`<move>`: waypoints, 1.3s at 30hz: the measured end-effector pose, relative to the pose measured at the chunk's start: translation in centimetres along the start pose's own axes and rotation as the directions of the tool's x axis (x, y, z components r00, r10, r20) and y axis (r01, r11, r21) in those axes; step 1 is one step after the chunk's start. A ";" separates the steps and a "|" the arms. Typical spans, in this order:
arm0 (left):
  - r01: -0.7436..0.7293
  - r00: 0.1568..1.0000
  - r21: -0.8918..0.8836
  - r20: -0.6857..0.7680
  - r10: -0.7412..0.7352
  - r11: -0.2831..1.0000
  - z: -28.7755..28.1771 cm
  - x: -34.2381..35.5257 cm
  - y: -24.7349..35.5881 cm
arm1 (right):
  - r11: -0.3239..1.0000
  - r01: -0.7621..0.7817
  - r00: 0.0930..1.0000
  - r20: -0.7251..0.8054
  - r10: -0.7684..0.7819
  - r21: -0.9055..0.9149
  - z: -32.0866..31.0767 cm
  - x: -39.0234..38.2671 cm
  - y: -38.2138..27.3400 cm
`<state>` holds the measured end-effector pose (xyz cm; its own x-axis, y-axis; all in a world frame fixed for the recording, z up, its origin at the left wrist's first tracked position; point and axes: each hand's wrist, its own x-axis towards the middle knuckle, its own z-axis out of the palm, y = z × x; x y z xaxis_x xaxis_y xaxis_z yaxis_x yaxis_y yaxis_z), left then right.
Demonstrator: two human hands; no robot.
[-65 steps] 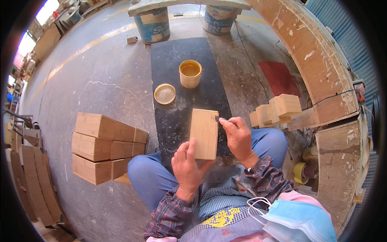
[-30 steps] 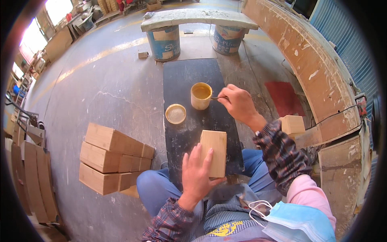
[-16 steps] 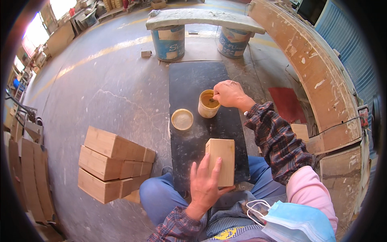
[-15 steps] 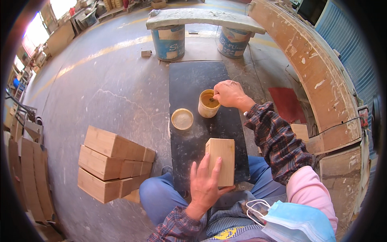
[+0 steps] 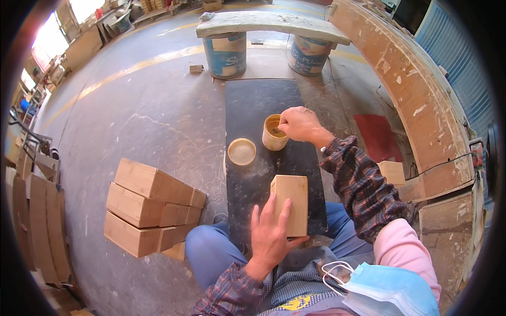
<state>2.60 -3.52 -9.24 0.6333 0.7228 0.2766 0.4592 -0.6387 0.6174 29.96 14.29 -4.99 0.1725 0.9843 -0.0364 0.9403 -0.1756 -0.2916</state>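
Observation:
A pale wooden box (image 5: pixel 292 203) stands at the near end of a black board (image 5: pixel 263 100). My left hand (image 5: pixel 270 231) grips it, fingers along its left side and thumb at the near end. Farther off, my right hand (image 5: pixel 301 125) is closed at the rim of an open jar (image 5: pixel 274 142) holding yellow-brown stuff. A small dark bit shows below my fingers inside the jar; what I pinch is mostly hidden. Left of the jar lies a round, shallow lid (image 5: pixel 242 152) with a whitish inside.
Several similar wooden boxes (image 5: pixel 139 208) are stacked on the floor at left. Beyond the board, a pale plank (image 5: pixel 274 25) rests on two blue buckets (image 5: pixel 225 55). A red sheet (image 5: pixel 377 137) and a worn wooden bench (image 5: pixel 416 95) are at right. A blue mask (image 5: pixel 390 289) hangs near my right arm.
The whole view has shifted slightly. Both hands keep nearly the same places, the left on the box and the right at the jar.

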 end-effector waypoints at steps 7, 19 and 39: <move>0.007 0.998 0.124 0.057 -0.014 0.992 -0.9 0.1 0.8 | 0.873 -0.037 0.996 -0.051 0.070 0.486 -3.2 -4.7 3.0; -0.046 0.991 0.316 0.136 0.003 0.947 -0.7 3.2 2.5 | 0.206 -0.137 0.987 0.116 0.110 0.969 -3.8 -19.7 5.4; 0.303 0.953 0.012 0.026 -0.303 0.953 1.3 0.2 -1.2 | 0.521 -0.227 0.971 0.152 0.183 0.823 2.2 -21.8 3.2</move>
<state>2.93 -2.96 -10.86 0.4804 0.8752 0.0567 0.6372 -0.3928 0.6631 28.59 -7.70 -7.26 0.2949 0.9263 -0.2345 0.2094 -0.3020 -0.9300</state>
